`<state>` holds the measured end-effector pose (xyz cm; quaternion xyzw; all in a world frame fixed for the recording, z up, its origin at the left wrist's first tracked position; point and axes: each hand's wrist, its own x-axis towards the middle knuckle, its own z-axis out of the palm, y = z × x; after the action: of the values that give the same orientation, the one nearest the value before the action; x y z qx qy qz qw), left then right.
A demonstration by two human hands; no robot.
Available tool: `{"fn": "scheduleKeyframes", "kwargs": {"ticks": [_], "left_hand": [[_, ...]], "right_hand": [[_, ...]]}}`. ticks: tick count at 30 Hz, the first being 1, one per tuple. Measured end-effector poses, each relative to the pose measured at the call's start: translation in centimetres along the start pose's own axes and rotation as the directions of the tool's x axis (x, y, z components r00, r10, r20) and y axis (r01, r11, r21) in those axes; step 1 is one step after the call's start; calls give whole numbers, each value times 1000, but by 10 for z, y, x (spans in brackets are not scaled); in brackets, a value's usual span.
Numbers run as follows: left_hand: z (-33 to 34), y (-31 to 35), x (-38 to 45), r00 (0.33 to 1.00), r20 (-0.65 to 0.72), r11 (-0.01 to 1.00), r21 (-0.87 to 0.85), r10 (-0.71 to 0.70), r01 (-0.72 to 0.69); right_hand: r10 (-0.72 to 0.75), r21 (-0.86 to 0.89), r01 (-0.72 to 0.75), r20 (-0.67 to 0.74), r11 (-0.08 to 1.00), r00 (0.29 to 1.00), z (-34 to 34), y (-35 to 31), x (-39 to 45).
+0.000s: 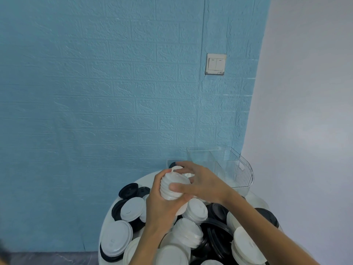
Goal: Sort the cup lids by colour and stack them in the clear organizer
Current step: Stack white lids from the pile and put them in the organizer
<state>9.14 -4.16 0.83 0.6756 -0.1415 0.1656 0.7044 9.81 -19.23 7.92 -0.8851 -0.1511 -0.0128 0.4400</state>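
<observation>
Cup lids [191, 232], white and black mixed, lie heaped on the round white table [107, 222]; this heap is the landmark for all that follows. Nearest the camera, the heap's front edge holds single white lids and short white stacks over black ones. No colour separation visible within the heap, so sorting is judged far from done

Just above the heap's far side: both hands hold one stack of white lids [172, 185], nested, lying roughly sideways
- left hand [162, 205]: fingers and thumb wrapped round the stack's lower part, clenched on it, carrying the weight
- right hand [198, 180]: thumb pressed on the stack's side, fingers curled over its far end. Likely squaring the lids so they nest tight before they go in

Beyond the heap, behind the hands: a small clear box with a black lid [172, 164] showing in it; contents otherwise hidden by the hands. Right of that, the clear organizer [240, 169], ribbed walls, a divider inside; the visible compartments look bare of lids

Farthest: blue brick-pattern wall [95, 92] with a light switch [215, 64]
</observation>
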Motion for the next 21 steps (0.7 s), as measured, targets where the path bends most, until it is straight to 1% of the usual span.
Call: {"fn": "scheduleKeyframes", "kwargs": {"ticks": [2,3,4,5,6,7,8,10,13,15,18,21], "left_hand": [[-2,-2,2,1000,-16,1000,-21,-8,7],[-4,-3,4,1000,-26,1000,-29,-9,8],[-5,-2,5,999,-34,1000,-28,-9,8],[-6,-1,5,999,-36,1000,-26,-8,7],[-7,-1,6,999,-35,1000,-23,-8,7],[-7,-1,6,999,-31,1000,-25,-9,9],[-7,-1,6,1000,-25,1000,-27,-11,11],[-6,-2,5,1000,-14,999,-33,-15,14],[-4,-3,3,1000,-7,999,-44,-22,21],[-4,-3,3,1000,-2,999,-45,-24,23],[-6,-1,4,1000,-1,999,-39,-14,14],[-9,0,6,1000,-2,999,-34,-7,6]], "right_hand": [[97,170,-94,-13,981,995,-2,7,1],[145,192,-133,-50,972,988,-3,15,2],[160,97,-151,-100,984,982,-6,25,4],[166,-75,-176,-118,982,979,-8,36,4],[177,-255,-193,-85,947,981,-9,47,4],[215,-398,-207,-25,894,976,-7,57,3],[277,-481,-226,38,847,960,-4,63,2],[355,-551,-247,96,797,930,5,72,1],[350,-589,-250,61,769,935,17,79,3],[344,-588,-253,45,768,938,22,82,4],[323,-553,-257,24,793,946,26,86,7],[295,-486,-265,-14,833,955,15,73,3]]}}
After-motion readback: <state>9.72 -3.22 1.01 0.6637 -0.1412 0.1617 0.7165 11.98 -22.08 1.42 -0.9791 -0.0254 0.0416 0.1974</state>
